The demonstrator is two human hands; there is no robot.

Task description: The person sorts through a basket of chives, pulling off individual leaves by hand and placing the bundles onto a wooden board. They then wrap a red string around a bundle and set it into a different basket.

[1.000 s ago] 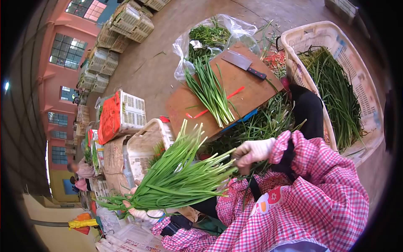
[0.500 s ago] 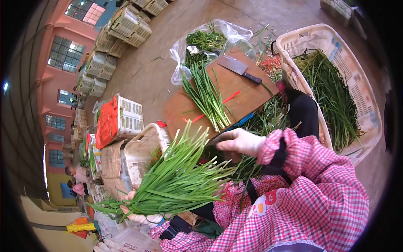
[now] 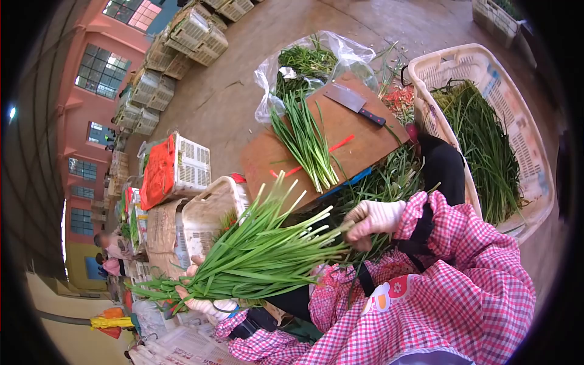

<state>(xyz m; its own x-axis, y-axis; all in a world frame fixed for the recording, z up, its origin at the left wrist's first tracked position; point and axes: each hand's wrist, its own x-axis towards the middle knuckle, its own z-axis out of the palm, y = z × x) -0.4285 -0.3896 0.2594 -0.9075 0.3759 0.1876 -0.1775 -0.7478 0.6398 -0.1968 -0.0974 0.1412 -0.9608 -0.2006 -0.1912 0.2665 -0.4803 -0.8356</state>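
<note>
Our left hand [image 3: 208, 306] grips uneven garlic chives [image 3: 249, 261]; our right hand [image 3: 375, 220] curls by the stems, maybe pinching, can't tell. One neater bunch [image 3: 306, 143] reaches the board's [image 3: 374, 146] near edge.

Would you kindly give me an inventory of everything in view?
Board: one, brown, centre
Cleaver: one, grey, dark handle, on board
Board bundle: one, green, on board
Plastic bag: one, clear, beyond board
Large crate: one, whitish, right
Crate greens: many, green, inside it
Loose leaves: many, green, below board
Held bundle: one, green, lower centre
Red cover: one, over crate, left
Background crates: many, whitish, upper left
Windows: several, left wall
Left hand: one, whitish covering, holding held bundle
Right hand: one, whitish covering, near its stem ends
</note>
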